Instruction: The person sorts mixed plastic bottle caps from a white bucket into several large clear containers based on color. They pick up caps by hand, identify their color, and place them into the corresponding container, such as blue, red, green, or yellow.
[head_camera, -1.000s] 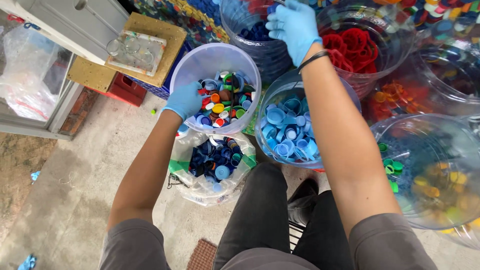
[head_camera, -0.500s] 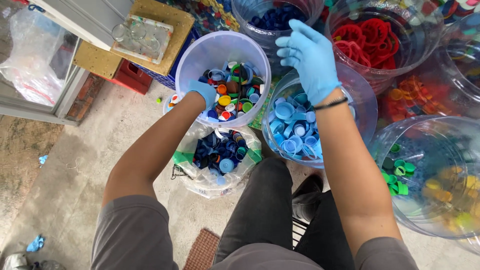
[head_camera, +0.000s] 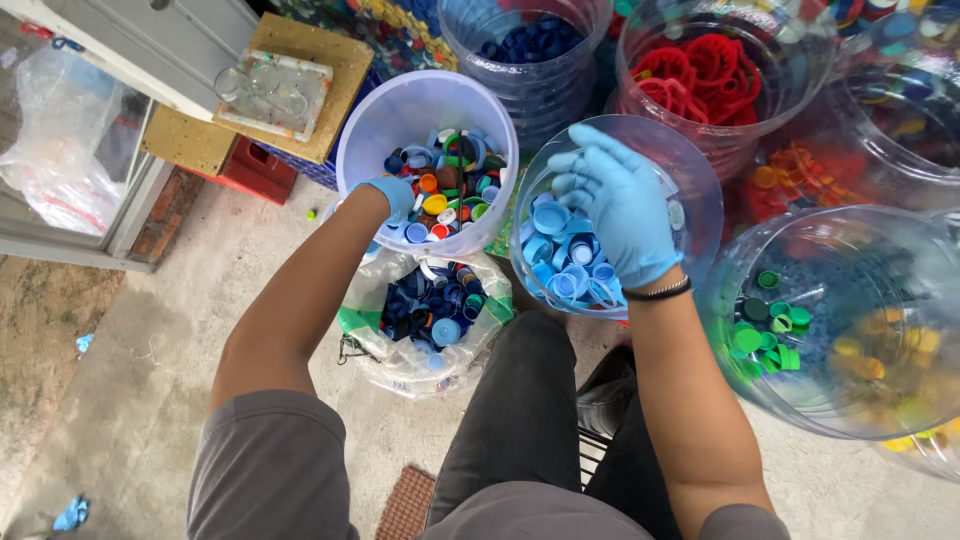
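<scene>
While the gloved right hand (head_camera: 618, 205) hovers with fingers loosely spread over the clear jar of light-blue caps (head_camera: 570, 262), the gloved left hand (head_camera: 392, 197) reaches into the white bucket of mixed caps (head_camera: 445, 185). Whether its fingers grip anything cannot be told. Beyond stand jars of dark-blue caps (head_camera: 530, 40) and red rings (head_camera: 700, 75).

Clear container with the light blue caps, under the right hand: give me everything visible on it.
The clear container is a round, open-topped vessel of transparent plastic, seen from above. Its bottom holds a loose heap of light blue caps, mostly screw caps and rings in mixed poses. The right hand, in a blue glove, hangs over its mouth with fingers spread; whether it touches the rim cannot be told. It sits between the white bucket of mixed caps and a clear container with green caps.
</scene>
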